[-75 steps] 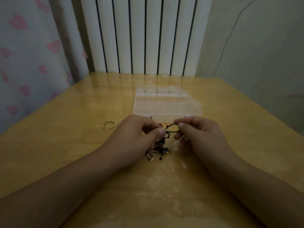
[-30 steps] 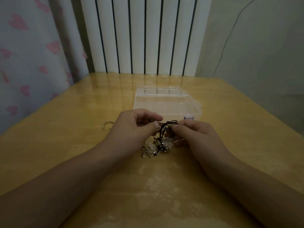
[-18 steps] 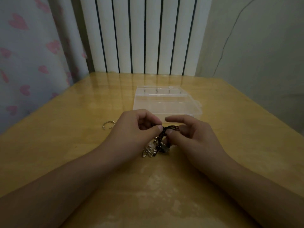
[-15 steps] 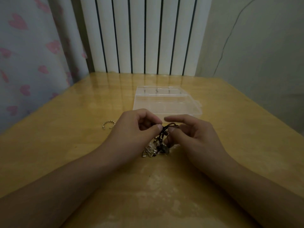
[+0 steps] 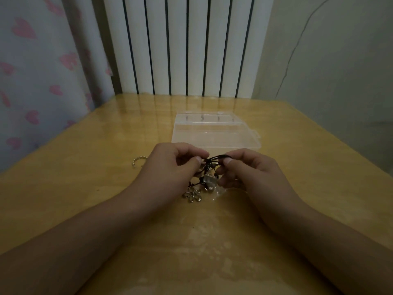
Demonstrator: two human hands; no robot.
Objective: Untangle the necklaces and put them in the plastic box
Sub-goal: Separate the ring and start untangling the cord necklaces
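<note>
Because the room is dim, the knot of necklaces (image 5: 209,173) is hard to make out, and the fingers hide part of it. It is a bunch of thin black cords held just above the table (image 5: 85,188), near the middle. The left hand (image 5: 170,167) pinches the cords with its thumb and curled fingers. The right hand (image 5: 253,169) pinches the same cords from the other side, fingers curled too. How many necklaces there are cannot be told.

A shiny metal flower charm (image 5: 192,195) with round open petals hangs low and touches the wood. Just right of it sits a small clear blocky charm (image 5: 209,180), a bit see-through.

The plastic box (image 5: 214,135) lies flat just beyond the hands, on the far side. It is clear and thin, with a small tab on its right edge. What is in it is too faint to see.

A small twisted metal ring (image 5: 138,161) with a gap lies on the left; the left hand hides its right end.

The table is smooth, yellow wood and shines. Behind it stands a white ribbed radiator (image 5: 187,45), and a curtain with pink hearts (image 5: 38,71) hangs on the left.
</note>
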